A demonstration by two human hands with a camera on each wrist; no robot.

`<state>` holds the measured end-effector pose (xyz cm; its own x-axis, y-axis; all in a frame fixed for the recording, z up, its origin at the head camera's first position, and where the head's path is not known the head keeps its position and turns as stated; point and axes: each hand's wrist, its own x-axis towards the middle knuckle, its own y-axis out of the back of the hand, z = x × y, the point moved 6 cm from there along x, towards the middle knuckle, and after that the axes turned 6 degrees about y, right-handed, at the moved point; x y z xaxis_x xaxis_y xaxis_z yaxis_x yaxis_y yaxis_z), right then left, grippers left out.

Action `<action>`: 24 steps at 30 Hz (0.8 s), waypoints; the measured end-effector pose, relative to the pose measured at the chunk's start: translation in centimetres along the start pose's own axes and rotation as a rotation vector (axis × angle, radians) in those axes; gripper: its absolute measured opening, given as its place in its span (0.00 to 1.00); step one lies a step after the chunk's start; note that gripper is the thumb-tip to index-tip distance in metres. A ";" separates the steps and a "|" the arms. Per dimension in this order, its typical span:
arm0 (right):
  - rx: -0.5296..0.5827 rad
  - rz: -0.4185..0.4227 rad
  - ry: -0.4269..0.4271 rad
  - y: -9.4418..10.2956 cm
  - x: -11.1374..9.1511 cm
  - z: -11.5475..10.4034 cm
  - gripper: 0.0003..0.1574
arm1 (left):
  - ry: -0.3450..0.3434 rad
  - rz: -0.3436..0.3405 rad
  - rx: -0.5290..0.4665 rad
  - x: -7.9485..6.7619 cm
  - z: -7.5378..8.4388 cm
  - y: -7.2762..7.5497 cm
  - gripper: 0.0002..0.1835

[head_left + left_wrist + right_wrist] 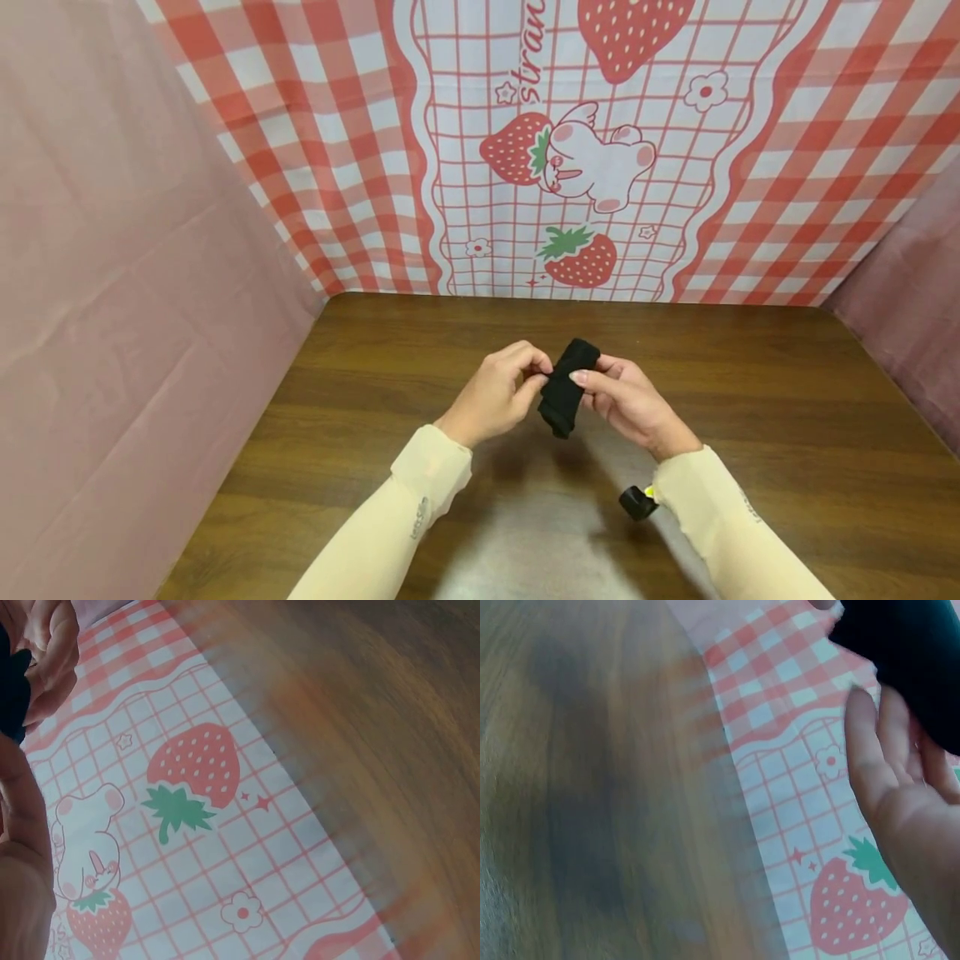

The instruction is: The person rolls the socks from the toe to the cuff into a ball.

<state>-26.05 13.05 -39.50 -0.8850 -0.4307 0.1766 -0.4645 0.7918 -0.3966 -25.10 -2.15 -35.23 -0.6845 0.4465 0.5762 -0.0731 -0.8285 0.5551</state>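
A folded piece of black fabric (567,390), a narrow bundle, is held tilted above the table; its exact kind cannot be told. My right hand (628,398) grips its right side, thumb on the front and fingers behind. My left hand (501,389) pinches its left edge between thumb and forefinger. In the left wrist view, part of the left hand (26,832) shows beside the dark fabric (13,682) at the frame's edge. The right wrist view has the right hand (911,802) below the black fabric (922,667).
A brown wood-grain table (360,417) lies beneath the hands. Behind it hangs a red-and-white checked cloth (345,167) with strawberries. A pink cloth (150,292) covers the left side. A small black object (637,502) with a yellow bit is by the right sleeve.
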 end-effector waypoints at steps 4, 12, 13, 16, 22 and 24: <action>0.044 0.116 0.042 0.3 0.1 -0.2 0.10 | -0.014 0.069 0.015 -0.1 0.0 0.2 0.03; 0.136 0.249 0.203 0.8 0.2 -1.3 0.12 | -0.001 0.107 -0.015 -0.5 0.1 0.2 0.04; 0.147 0.261 0.225 0.8 0.2 -1.4 0.12 | 0.004 0.107 -0.021 -0.6 0.2 0.2 0.04; 0.174 0.331 0.286 0.9 0.3 -1.6 0.11 | 0.011 0.111 -0.046 -0.7 0.3 0.0 0.04; 0.163 0.545 0.391 0.7 0.3 -2.0 0.07 | -0.041 0.122 -0.041 -0.8 1.3 -0.4 0.03; 0.150 0.617 0.416 0.7 0.3 -1.9 0.07 | -0.068 0.130 -0.012 -0.9 1.8 -0.5 0.03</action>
<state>-26.68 14.29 -37.96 -0.9355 0.2936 0.1966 0.1012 0.7558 -0.6470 -23.16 -1.47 -34.93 -0.6382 0.3566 0.6823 0.0042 -0.8846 0.4663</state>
